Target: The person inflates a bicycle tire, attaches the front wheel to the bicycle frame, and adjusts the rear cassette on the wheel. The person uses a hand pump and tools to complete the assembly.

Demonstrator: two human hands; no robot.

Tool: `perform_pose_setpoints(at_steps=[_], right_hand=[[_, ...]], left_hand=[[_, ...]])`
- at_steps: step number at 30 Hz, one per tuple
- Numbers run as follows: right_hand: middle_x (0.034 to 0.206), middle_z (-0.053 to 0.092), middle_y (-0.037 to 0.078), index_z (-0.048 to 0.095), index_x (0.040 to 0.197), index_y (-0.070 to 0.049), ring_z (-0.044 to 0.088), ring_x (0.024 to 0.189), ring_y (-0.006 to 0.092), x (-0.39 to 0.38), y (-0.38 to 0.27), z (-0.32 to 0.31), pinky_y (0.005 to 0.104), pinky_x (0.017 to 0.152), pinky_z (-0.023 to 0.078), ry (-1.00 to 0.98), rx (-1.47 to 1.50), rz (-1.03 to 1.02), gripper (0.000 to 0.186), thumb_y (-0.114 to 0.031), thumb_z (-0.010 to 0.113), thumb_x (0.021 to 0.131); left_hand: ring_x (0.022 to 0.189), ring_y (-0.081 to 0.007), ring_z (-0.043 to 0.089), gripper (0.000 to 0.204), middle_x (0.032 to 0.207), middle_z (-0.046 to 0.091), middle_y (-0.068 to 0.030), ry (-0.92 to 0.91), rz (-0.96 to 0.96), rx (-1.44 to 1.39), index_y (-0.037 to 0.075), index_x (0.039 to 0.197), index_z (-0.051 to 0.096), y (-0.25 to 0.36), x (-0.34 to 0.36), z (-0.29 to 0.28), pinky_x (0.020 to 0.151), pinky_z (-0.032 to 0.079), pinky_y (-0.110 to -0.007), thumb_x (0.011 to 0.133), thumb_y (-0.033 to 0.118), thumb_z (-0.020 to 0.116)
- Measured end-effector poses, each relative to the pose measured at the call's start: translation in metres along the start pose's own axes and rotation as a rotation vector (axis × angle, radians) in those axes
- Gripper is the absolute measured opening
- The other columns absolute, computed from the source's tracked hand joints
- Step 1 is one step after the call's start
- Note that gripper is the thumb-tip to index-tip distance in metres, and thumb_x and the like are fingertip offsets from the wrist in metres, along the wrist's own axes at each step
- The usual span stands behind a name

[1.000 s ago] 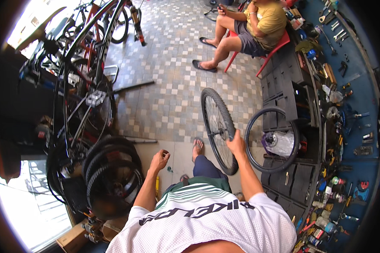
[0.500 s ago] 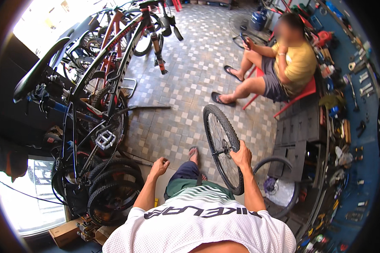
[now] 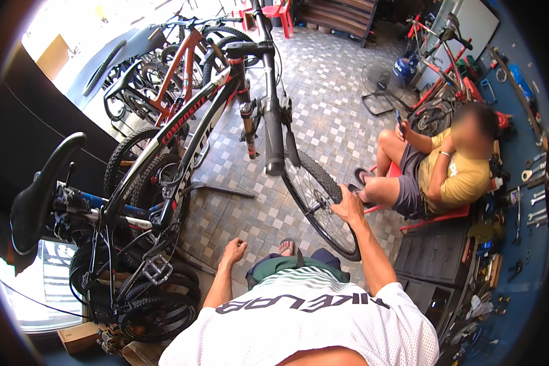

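Observation:
My right hand (image 3: 348, 204) grips the tyre of a loose bicycle wheel (image 3: 311, 175), held upright in front of me on the right. The wheel's top lies just beyond a black handlebar grip (image 3: 274, 149) in the view; whether they touch, I cannot tell. Low and left of the wheel, my left hand (image 3: 235, 250) has curled fingers, their contents hidden. A white, black and red mountain bike (image 3: 186, 125) is raised to my left, with its saddle (image 3: 46, 189) near the left edge and a pedal (image 3: 157, 268) below the frame.
More bikes (image 3: 174, 67) crowd the upper left, with tyres (image 3: 158, 314) below. A person (image 3: 445, 177) sits at right holding a phone, beside a blue tool board (image 3: 527, 244). A fan (image 3: 378, 79) stands behind them. A metal tube (image 3: 222, 191) lies along the tiled floor (image 3: 317, 97).
I have advanced with the wheel in my right hand. The raised bike's handlebar and more of the room have come into view, and the seated person appears lower and farther right.

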State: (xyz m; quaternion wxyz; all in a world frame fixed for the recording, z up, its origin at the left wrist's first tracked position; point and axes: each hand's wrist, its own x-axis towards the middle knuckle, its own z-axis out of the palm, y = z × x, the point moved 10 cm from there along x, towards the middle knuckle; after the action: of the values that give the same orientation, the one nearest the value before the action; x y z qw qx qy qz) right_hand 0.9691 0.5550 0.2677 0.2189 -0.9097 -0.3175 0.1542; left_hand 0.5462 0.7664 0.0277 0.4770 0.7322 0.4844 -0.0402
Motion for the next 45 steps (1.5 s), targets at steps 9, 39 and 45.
perform_pose_setpoints(at_steps=[9,39,45], right_hand=[[0.098,0.073,0.024,0.056,0.132,-0.013,0.07,0.096,0.0448,0.207,0.001,0.034,0.0517,0.084,0.055,-0.169,-0.073,-0.235,0.063,-0.023,0.072,0.072],[0.101,0.071,0.022,0.056,0.129,-0.013,0.067,0.102,0.0438,0.576,-0.229,0.127,0.0522,0.085,0.052,-0.922,-0.433,-1.291,0.06,-0.02,0.072,0.071],[0.104,0.071,0.024,0.048,0.136,-0.011,0.068,0.1,0.0451,0.632,-0.233,0.198,0.0504,0.085,0.053,-1.281,-0.569,-1.37,0.079,-0.026,0.08,0.066]], left_hand=[[0.086,-0.0199,0.069,0.03,0.093,0.073,-0.0127,0.237,-0.026,-0.362,0.001,0.113,0.067,0.128,0.068,-0.026,0.079,0.054,-0.036,0.099,0.027,0.063],[0.1,-0.018,0.062,0.059,0.114,0.064,-0.009,1.634,0.092,-0.559,0.006,0.131,0.055,0.407,0.187,-0.134,0.087,0.05,-0.031,0.081,0.014,0.084],[0.092,-0.0285,0.067,0.04,0.1,0.069,-0.0125,1.773,-0.315,-0.425,0.002,0.114,0.059,0.43,0.2,-0.124,0.081,0.052,-0.038,0.084,0.02,0.08]])
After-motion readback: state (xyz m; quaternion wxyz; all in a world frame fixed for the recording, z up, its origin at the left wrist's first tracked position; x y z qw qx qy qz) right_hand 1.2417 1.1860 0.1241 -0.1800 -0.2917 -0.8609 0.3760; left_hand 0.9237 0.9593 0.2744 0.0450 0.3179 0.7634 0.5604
